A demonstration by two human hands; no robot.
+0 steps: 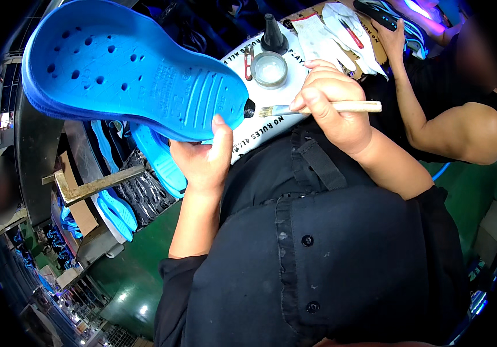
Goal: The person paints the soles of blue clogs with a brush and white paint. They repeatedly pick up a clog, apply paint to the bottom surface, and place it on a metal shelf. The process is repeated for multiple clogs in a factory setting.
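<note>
My left hand grips the heel end of a bright blue foam shoe sole, thumb on its face. The sole is tilted up toward me, with several small holes at the wide end and ridges near the heel. A small black piece sticks out at the heel edge. My right hand pinches a flat paintbrush with a pale wooden handle. Its bristles point at the black piece, close to it; whether they touch it I cannot tell. Beyond the brush stands a round glass dish with whitish contents.
Beside the dish are a black cone-topped bottle and red-handled snips. White gloves lie farther right. A co-worker's arm holds a dark shoe. More blue soles lie at left, near a wooden bracket.
</note>
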